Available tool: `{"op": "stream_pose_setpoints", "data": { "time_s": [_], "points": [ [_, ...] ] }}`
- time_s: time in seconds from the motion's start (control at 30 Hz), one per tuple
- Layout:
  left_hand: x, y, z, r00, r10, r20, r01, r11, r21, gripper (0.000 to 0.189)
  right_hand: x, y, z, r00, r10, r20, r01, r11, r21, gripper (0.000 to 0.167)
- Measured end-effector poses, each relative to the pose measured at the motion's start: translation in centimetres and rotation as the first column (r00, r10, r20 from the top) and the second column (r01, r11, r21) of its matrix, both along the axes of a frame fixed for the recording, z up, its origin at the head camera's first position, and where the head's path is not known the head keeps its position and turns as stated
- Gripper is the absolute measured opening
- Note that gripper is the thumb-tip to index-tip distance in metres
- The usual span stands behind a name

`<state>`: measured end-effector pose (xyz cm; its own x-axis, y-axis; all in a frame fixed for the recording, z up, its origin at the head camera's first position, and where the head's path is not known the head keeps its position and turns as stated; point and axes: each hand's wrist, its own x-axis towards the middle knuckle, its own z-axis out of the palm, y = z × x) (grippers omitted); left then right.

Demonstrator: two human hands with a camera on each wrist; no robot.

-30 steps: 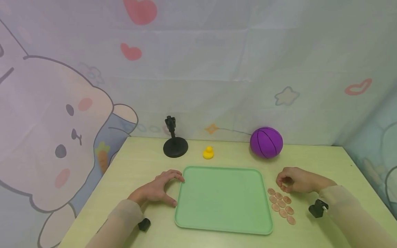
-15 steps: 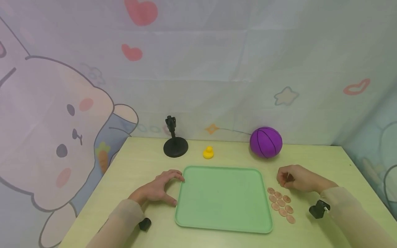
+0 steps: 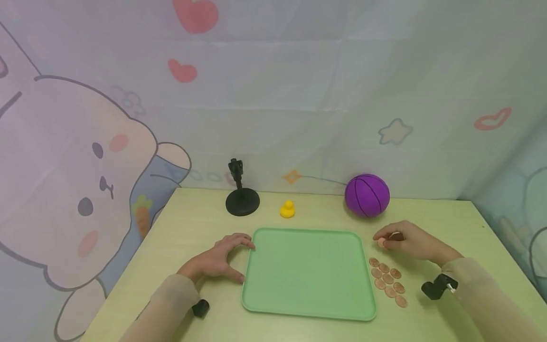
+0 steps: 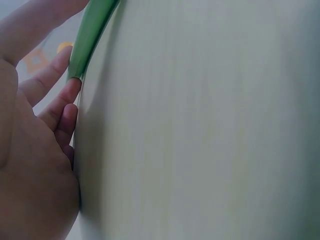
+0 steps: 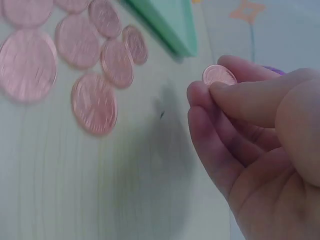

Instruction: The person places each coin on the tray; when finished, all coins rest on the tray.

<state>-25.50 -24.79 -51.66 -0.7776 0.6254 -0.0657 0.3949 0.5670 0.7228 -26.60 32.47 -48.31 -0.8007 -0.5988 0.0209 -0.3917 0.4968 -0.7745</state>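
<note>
A copper-coloured coin (image 5: 219, 74) is pinched between the thumb and fingers of my right hand (image 3: 412, 241), raised off the table just beyond the tray's right side. Below that hand lie several similar coins (image 3: 388, 279), flat on the table in a loose cluster along the edge of the light green tray (image 3: 309, 275). My left hand (image 3: 217, 259) rests at the tray's left side, thumb and fingers spread apart, fingertips touching the rim. In the left wrist view, fingers (image 4: 64, 102) meet the green rim (image 4: 90, 42). Nothing lies on the tray.
Along the back of the table (image 3: 205, 213) stand a black stand with a round base (image 3: 242, 203), a small yellow rubber duck (image 3: 287, 210) and a purple ball (image 3: 367, 195) with black lines. A printed cloth (image 3: 273, 95) hangs right behind them.
My right hand has risen and shifted slightly away from the coin cluster, towards the back, and the coin in its fingertips has come into view. My left hand has stayed at the tray.
</note>
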Motion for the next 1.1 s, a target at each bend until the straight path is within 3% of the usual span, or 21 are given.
{"op": "stream_pose_setpoints", "data": {
  "time_s": [0.3, 0.83, 1.1],
  "points": [
    [-0.1, 0.0, 0.1, 1.0, -0.01, -0.014, 0.01, 1.0, -0.014, 0.077, 0.0, -2.5, 0.4, 0.989, -0.045, 0.142, 0.06, 0.992, -0.107, 0.038],
    [0.0, 0.0, 0.2, 1.0, 0.0, -0.007, 0.0, 1.0, -0.015, 0.077, -0.5, -9.6, 0.7, 0.985, -0.001, 0.175, 0.022, 0.992, -0.124, 0.038],
    [0.0, -0.2, 0.0, 1.0, -0.004, -0.006, 0.004, 1.0, -0.015, 0.077, -1.1, -13.2, 0.0, 0.995, 0.047, 0.093, -0.035, 0.991, -0.129, 0.031]
  ]
}}
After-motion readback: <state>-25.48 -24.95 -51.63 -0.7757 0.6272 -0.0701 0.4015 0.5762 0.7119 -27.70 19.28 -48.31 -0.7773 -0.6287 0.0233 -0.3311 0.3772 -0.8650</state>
